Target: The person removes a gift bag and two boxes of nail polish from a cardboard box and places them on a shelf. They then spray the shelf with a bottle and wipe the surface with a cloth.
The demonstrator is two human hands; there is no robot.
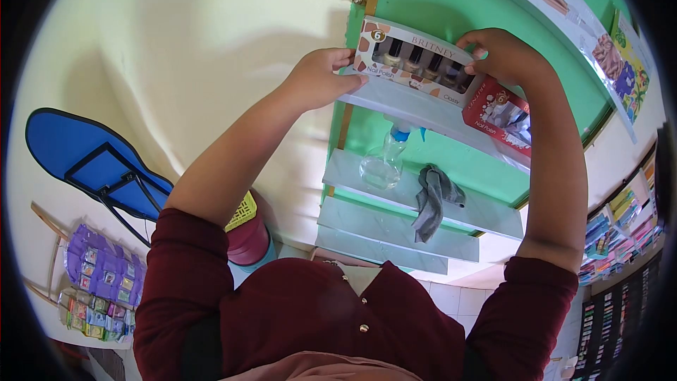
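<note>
A white and brown nail polish box [421,85] with a clear window showing several bottles stands on a white shelf [423,111] against a green back panel. My left hand [326,77] grips its left end, thumb in front and fingers at the side edge. At its upper right, my right hand [504,56] has its fingers closed on the top corner. Just right of it, partly behind my right forearm, stands a red nail polish box [497,114] on the same shelf.
On a lower shelf stand a clear spray bottle [383,164] and a crumpled grey cloth [435,201]. More boxes [557,0] sit on the shelf above. A blue ironing board [92,162] leans at the left wall, near a maroon bin [248,238].
</note>
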